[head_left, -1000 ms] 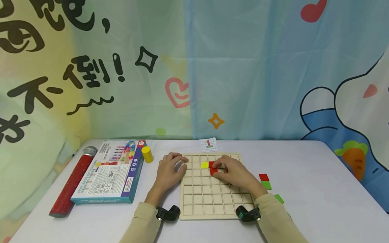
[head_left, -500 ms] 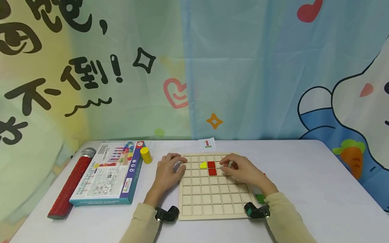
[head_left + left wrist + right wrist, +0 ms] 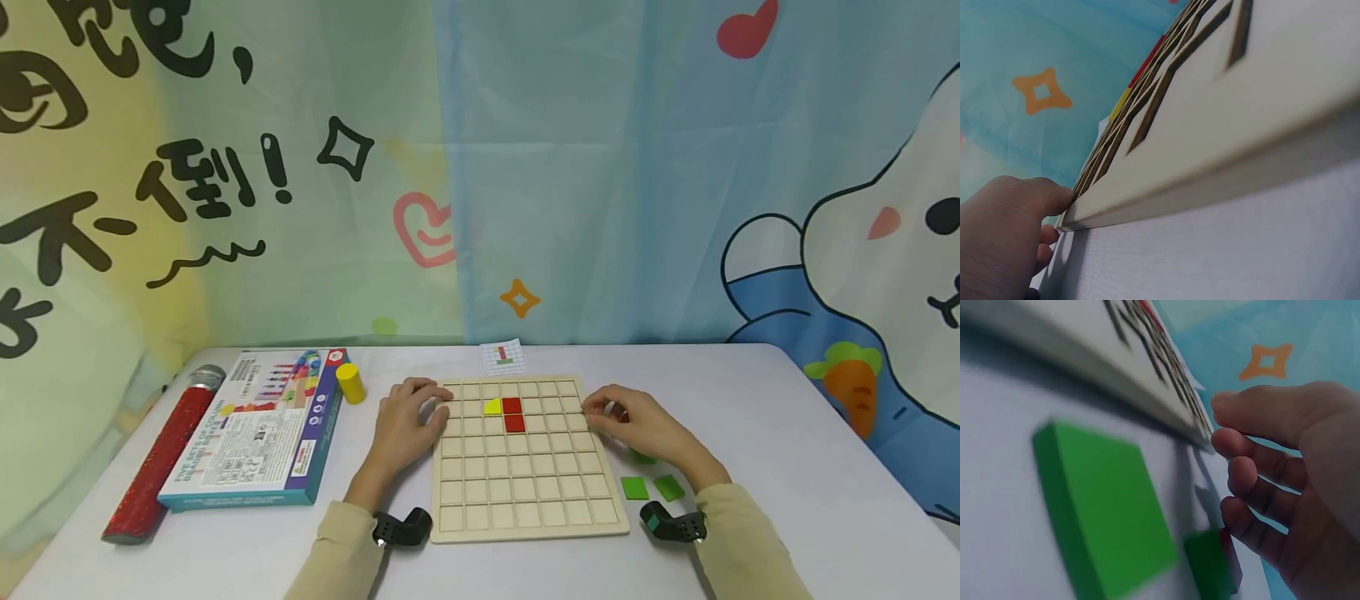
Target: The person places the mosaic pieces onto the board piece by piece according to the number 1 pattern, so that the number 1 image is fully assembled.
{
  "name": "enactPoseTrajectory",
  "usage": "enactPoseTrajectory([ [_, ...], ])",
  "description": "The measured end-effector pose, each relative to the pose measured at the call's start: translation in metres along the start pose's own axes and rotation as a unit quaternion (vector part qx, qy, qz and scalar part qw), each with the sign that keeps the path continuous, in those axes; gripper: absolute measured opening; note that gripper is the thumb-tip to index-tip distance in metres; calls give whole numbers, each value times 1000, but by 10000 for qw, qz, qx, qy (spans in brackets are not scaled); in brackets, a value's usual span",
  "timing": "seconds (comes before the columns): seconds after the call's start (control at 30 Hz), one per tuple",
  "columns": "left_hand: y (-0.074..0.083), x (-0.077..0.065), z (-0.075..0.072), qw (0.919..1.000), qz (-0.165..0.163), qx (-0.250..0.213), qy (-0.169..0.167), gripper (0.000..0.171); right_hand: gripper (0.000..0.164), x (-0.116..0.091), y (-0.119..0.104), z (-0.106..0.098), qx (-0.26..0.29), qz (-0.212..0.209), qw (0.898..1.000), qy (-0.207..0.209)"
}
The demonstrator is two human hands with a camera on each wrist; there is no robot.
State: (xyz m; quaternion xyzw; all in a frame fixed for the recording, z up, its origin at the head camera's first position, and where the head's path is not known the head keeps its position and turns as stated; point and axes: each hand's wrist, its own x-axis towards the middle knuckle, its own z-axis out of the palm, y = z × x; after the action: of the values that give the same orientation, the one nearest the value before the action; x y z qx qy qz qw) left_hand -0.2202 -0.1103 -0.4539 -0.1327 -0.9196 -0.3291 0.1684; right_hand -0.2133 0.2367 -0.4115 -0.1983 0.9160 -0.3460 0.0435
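A square wooden grid board point(image 3: 528, 518) lies on the table with two red square tiles point(image 3: 513, 415), one directly in front of the other, in its cells. A yellow tile with a rounded side point(image 3: 492, 407) sits left of the farther red one. My left hand point(image 3: 406, 427) holds the board's left edge near the far corner, thumb against it. Just beyond the right edge hovers my right hand point(image 3: 651, 429), fingers loosely curled, nothing between thumb and fingertips. Below it lie green tiles point(image 3: 633, 488); a red tile point(image 3: 1231, 559) shows partly in the right wrist view.
A small pattern card point(image 3: 503, 357) lies behind the board. At left are a flat box point(image 3: 240, 433), a yellow cylinder point(image 3: 350, 383) and a red microphone-shaped object point(image 3: 165, 458). A printed curtain point(image 3: 555, 167) hangs behind the table.
My right hand has moved off the red tiles and rightward past the board's edge, uncovering the tiles. My left hand stays at the board. The head view has turned slightly right.
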Motion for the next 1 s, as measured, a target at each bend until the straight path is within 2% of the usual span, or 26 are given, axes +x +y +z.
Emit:
enactPoseTrajectory([
  [0.37, 1, -1, -1, 9999, -103, -28, -84, 16, 23, -17, 14, -17, -198, 454, 9987, 141],
  [0.5, 2, -1, -1, 9999, -72, -39, -68, 16, 21, -24, 22, -28, -238, 491, 9984, 131],
  [0.7, 1, -1, -3, 10000, -31, -76, -53, 16, 26, -32, 33, -40, -174, 457, 9986, -201],
  [1.0, -1, 0, 0, 9999, 32, -96, -12, 16, 34, -40, 44, -46, 151, 810, 9940, -721],
])
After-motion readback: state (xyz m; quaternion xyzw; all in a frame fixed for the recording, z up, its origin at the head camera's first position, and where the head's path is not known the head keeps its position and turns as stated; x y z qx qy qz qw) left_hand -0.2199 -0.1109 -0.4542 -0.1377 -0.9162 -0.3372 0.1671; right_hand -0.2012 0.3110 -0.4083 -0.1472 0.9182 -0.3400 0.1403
